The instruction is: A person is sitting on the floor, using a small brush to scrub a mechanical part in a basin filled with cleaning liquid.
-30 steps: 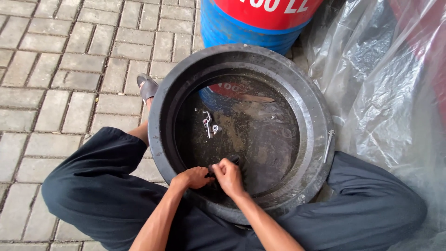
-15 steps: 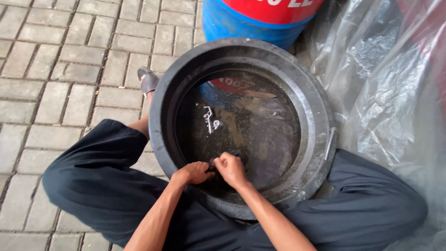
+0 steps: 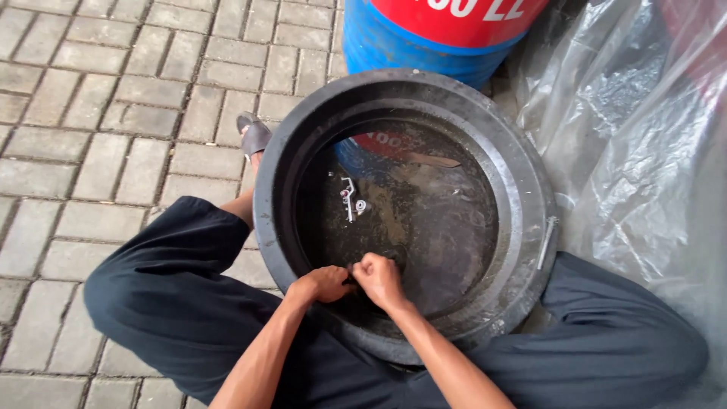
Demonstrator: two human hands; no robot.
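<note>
We sit cross-legged in dark trousers [image 3: 174, 303] on a pavement of grey rectangular paving bricks [image 3: 98, 113], and a large round black basin of thick rubber or plastic [image 3: 522, 189] rests tilted against our lap, its wide stepped rim toward us and its wet, shiny bottom showing. Our left hand [image 3: 322, 284] and our right hand [image 3: 379, 279] meet at the near inner wall of the basin, knuckles up and touching each other. The fingers of both are curled in tight, pinching at something small and dark between them; we cannot tell what it is, for the hands hide it, nor whether it is a loose piece or part of the basin wall. Farther in, on the basin's bottom, lies a small silvery metal fitting [image 3: 350, 198], well apart from the hands. A thin metal pin or clip [image 3: 547, 241] sits on the rim at the right. Beyond the basin stands a blue drum with a red band [image 3: 424, 38], reflected in the wet bottom. Crumpled clear plastic sheeting [image 3: 644, 136] lies to the right, and a grey sandal [image 3: 254, 135] shows on our foot at the basin's left edge.
</note>
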